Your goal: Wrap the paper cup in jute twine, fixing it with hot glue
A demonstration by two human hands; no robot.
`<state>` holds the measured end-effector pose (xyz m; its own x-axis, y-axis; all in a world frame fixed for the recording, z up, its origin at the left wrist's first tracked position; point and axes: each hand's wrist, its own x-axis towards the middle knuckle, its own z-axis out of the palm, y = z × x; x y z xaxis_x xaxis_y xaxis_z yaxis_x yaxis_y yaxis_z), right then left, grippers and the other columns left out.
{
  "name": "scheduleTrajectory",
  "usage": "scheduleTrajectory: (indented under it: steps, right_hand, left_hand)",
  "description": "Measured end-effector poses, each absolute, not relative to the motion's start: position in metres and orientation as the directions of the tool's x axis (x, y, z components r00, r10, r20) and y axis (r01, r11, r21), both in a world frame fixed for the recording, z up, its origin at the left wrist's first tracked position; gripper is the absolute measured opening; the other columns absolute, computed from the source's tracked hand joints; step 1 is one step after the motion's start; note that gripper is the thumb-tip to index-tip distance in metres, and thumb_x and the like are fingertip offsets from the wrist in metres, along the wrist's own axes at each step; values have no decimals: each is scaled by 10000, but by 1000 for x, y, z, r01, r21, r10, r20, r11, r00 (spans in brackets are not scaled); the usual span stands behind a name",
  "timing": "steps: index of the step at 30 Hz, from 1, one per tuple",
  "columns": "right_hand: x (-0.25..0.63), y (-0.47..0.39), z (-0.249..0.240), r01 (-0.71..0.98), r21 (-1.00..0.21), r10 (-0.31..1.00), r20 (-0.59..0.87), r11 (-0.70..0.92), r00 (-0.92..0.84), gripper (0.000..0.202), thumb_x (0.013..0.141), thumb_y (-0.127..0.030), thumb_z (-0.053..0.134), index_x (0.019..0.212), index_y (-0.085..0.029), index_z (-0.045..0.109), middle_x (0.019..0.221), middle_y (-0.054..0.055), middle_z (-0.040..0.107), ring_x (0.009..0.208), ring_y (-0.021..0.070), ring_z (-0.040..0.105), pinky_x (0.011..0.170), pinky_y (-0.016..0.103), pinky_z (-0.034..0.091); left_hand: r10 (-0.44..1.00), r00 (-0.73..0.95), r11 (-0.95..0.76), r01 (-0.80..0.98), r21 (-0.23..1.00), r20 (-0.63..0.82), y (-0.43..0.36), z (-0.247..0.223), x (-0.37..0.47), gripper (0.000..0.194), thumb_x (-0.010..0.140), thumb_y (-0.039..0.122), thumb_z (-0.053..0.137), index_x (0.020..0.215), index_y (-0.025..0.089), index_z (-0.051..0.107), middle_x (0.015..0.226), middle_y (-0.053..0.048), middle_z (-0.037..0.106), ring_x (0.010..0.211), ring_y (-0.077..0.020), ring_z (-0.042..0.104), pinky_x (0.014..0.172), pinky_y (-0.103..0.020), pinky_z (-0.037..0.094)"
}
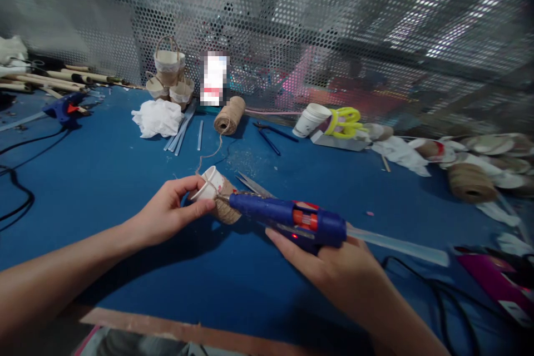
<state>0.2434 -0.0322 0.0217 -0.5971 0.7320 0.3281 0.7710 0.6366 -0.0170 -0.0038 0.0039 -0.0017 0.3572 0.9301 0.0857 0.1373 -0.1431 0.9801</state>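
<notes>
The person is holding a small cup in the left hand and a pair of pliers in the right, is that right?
Not quite: the head view shows a blue glue gun in the right hand, not pliers. The left hand does hold the small cup.

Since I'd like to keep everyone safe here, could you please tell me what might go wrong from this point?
The left hand holds the cup with its thumb near the nozzle of the glue gun, so a slip might burn it. The twine running between cup and spool could snag or pull the cup.
</notes>
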Motion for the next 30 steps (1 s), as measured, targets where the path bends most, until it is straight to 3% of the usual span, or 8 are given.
scheduleTrajectory:
  steps: [3, 7, 14, 20, 26, 30]
  right_hand:
    - [243, -33, 20, 762, 81, 701, 339, 643, -628, 402, 717, -40, 549, 971, -322, 682, 704, 47, 687, 808, 235, 630, 739, 367, 485]
    - [245, -33, 22, 791, 49, 734, 343, 610, -587, 406, 692, -61, 597, 975, -342, 673, 681, 34, 688, 754, 215, 637, 678, 322, 486]
    - [242, -33, 31, 782, -18, 743, 326, 623, -584, 445, 698, -15, 563, 969, -350, 674, 654, 22, 684, 720, 200, 639, 709, 329, 485]
    - [241, -35, 35, 787, 83, 726, 335, 612, -600, 482, 703, 6, 552, 1005, -354, 660, 720, 22, 705, 783, 212, 650, 704, 335, 513]
    - [237, -39, 35, 715, 306, 639, 321, 629, -699, 515, 728, 60, 456, 997, -321, 673, 764, 51, 708, 853, 222, 639, 802, 385, 491]
    - [241, -35, 38, 772, 114, 722, 289, 625, -628, 474, 722, -1, 517, 1014, -346, 659, 739, 30, 704, 806, 213, 642, 732, 350, 512]
  left_hand:
    - [932, 352, -150, 152, 977, 89, 4, -1, -4, 159, 768, 284, 568, 739, 128, 588, 740, -16, 588, 713, -138, 510, 684, -241, 397]
    - [927, 363, -162, 161, 973, 94, 4, -2, -4, 153, 772, 272, 562, 754, 123, 592, 751, -22, 589, 716, -139, 510, 687, -245, 398]
    - [921, 380, -169, 187, 968, 88, 4, -4, -5, 169, 784, 284, 546, 755, 121, 581, 741, -19, 570, 713, -135, 492, 683, -246, 389]
    - [917, 391, -157, 192, 969, 72, 5, -2, -4, 164, 777, 279, 545, 756, 119, 574, 736, -23, 569, 698, -133, 488, 666, -247, 387]
    - [919, 386, -162, 175, 971, 84, 5, -2, -3, 153, 776, 274, 554, 759, 126, 588, 755, -23, 593, 715, -136, 503, 688, -244, 395]
    - [920, 385, -153, 170, 973, 77, 4, -3, -3, 157, 774, 283, 558, 774, 129, 593, 767, -23, 597, 724, -140, 507, 692, -245, 396]
